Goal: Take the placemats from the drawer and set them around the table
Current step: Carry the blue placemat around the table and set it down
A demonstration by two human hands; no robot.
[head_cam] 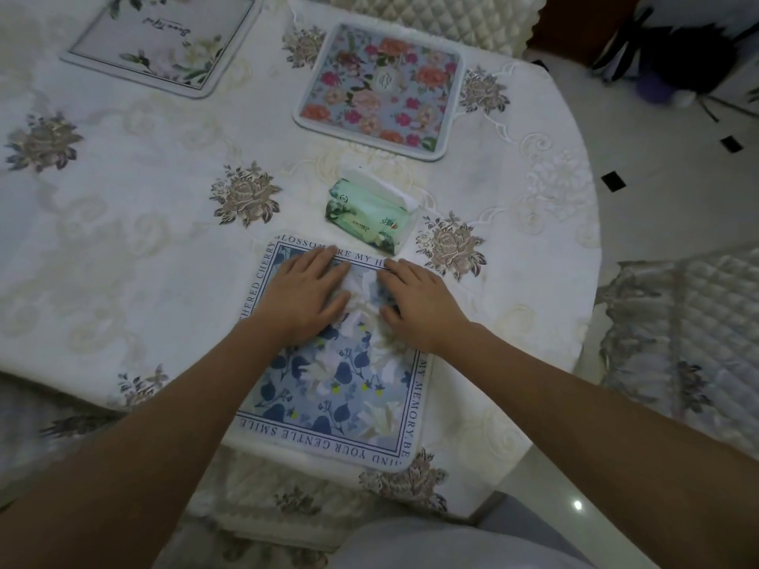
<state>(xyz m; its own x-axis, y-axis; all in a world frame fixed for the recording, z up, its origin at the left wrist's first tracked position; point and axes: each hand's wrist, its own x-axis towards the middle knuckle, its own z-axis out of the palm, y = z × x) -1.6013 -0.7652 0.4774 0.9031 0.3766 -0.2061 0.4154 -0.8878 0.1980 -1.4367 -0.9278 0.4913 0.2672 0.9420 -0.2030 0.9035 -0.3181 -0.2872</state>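
Pressing the blue mat [328, 388] flat at my edge of the worktop [123, 248], I lay my left hand [306, 295] and right hand [423, 303] open, palms down, gripping nothing. Two other mats, pink [380, 90] and white [162, 41], lie across, beyond the tissue pack [369, 215].

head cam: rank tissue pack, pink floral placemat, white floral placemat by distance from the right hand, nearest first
From the right hand, flat on the blue placemat:
1. Tissue pack, just beyond the fingertips.
2. Pink floral placemat, farther back, past the pack.
3. White floral placemat, far left corner of the table.
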